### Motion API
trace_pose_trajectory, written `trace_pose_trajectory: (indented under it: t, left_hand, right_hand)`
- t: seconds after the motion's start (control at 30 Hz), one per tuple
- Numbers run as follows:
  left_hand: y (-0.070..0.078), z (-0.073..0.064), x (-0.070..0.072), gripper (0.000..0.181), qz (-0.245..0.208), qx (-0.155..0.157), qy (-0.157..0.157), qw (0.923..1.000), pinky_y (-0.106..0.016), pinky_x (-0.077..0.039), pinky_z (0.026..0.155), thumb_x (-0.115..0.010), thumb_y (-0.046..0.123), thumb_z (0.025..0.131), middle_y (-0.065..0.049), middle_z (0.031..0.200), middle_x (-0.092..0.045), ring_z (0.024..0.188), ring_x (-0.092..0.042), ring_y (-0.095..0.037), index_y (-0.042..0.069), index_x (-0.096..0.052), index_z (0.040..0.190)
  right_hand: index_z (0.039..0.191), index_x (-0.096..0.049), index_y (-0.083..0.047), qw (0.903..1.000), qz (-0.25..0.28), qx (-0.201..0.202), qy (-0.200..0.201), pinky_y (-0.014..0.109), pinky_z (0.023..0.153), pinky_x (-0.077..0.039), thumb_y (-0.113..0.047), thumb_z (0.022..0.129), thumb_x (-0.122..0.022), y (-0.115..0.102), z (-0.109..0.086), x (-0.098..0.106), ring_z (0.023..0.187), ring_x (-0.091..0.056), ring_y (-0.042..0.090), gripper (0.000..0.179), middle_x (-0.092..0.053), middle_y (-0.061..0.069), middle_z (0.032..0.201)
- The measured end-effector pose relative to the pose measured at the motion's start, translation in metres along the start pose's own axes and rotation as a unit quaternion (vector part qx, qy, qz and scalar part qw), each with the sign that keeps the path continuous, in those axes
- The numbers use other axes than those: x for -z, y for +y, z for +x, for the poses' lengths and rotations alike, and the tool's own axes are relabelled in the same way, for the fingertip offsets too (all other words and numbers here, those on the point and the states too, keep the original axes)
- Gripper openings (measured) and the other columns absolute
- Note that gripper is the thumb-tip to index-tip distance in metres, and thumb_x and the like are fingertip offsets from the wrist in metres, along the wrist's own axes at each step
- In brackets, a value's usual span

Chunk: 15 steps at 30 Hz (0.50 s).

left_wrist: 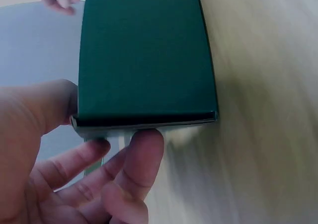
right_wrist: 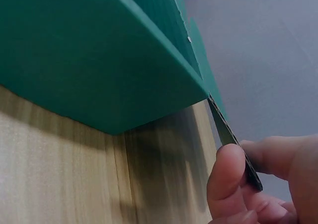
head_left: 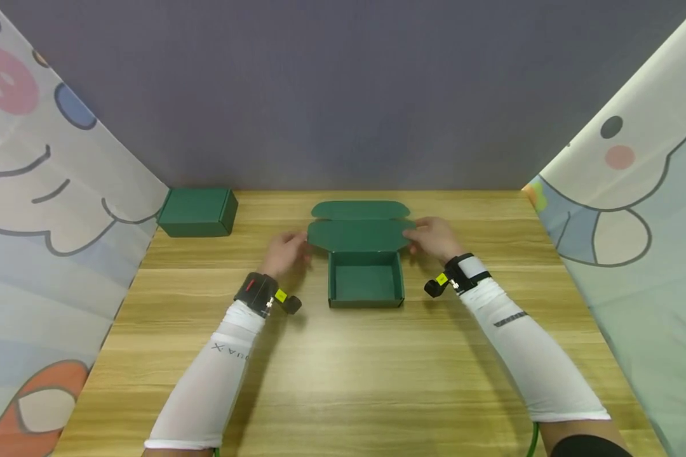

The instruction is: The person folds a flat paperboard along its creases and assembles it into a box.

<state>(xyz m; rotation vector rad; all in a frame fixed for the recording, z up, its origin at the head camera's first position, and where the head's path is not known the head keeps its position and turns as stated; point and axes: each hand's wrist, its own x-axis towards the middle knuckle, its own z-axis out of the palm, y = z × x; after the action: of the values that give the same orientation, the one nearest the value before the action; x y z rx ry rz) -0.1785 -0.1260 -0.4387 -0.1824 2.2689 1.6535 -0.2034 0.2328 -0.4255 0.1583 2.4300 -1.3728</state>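
Note:
A small green cardboard box point(head_left: 366, 282) stands on the wooden table with its lid point(head_left: 360, 235) raised at the back. The inside floor shows bare green. Beside the lid's left end is my left hand point(head_left: 286, 252), its fingertips at the box's rear edge. In the left wrist view, thumb and fingers point(left_wrist: 141, 157) stand apart, loosely bent around the edge of the green cardboard point(left_wrist: 144, 55). My right hand point(head_left: 433, 238) pinches the lid's right side flap point(right_wrist: 226, 127) between thumb and fingers. The right wrist view shows the outer side wall point(right_wrist: 99, 70) close up.
A second green box point(head_left: 197, 212), closed, sits at the table's back left corner. Behind the wooden table point(head_left: 366, 374) rises a grey wall point(head_left: 343, 95). Cartoon-printed sheets point(head_left: 623, 209) hang along both sides.

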Motion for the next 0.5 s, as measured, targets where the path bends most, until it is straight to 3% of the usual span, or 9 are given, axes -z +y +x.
trace_pose_trajectory:
  t: [0.1,0.2,0.27,0.37,0.5]
  left_hand:
    - [0.009,0.008,0.001,0.047,-0.035,-0.007,0.022,0.9991,-0.037,-0.061,0.089,-0.052,0.031,0.110,-0.021,0.127,-0.067,0.080,-0.071,-0.017,0.003,-0.055,0.148]
    - [0.017,0.010,-0.001,0.041,-0.067,-0.016,0.039,0.9969,-0.041,-0.060,0.099,-0.058,0.022,0.108,-0.013,0.121,-0.067,0.082,-0.071,-0.014,0.004,-0.058,0.145]
    - [0.021,0.010,-0.004,0.039,-0.093,-0.024,0.046,0.9943,-0.037,-0.062,0.096,-0.060,0.016,0.106,-0.010,0.117,-0.067,0.081,-0.071,-0.011,0.002,-0.059,0.142]
    - [0.025,0.008,-0.007,0.037,-0.100,-0.043,0.058,0.9924,-0.033,-0.064,0.087,-0.063,0.012,0.104,-0.016,0.118,-0.069,0.079,-0.073,-0.011,0.001,-0.060,0.139]
    - [0.030,0.008,-0.010,0.037,-0.085,-0.074,0.071,0.9911,-0.039,-0.065,0.082,-0.064,0.010,0.102,-0.024,0.127,-0.069,0.081,-0.074,-0.021,0.002,-0.061,0.138]
  right_hand:
    - [0.157,-0.035,0.004,1.0000,-0.001,0.007,0.004,0.043,0.103,-0.051,-0.029,0.102,-0.066,-0.001,0.000,0.000,0.077,-0.074,0.023,0.072,-0.071,0.022,0.125]
    - [0.156,-0.037,0.001,0.9995,-0.008,0.027,0.015,0.040,0.093,-0.054,-0.030,0.102,-0.066,-0.002,0.001,-0.001,0.078,-0.074,0.031,0.068,-0.072,0.022,0.119]
    - [0.155,-0.038,0.000,0.9986,-0.012,0.045,0.024,0.034,0.080,-0.054,-0.029,0.103,-0.065,-0.002,0.001,-0.001,0.079,-0.074,0.038,0.066,-0.074,0.018,0.106]
    - [0.153,-0.041,-0.002,0.9961,-0.018,0.074,0.044,0.028,0.061,-0.050,-0.028,0.104,-0.063,-0.004,0.001,-0.002,0.081,-0.073,0.044,0.059,-0.075,0.014,0.088]
    - [0.149,-0.048,-0.001,0.9885,-0.028,0.122,0.085,0.025,0.055,-0.049,-0.025,0.106,-0.059,-0.011,-0.004,-0.002,0.081,-0.074,0.044,0.050,-0.076,0.021,0.095]
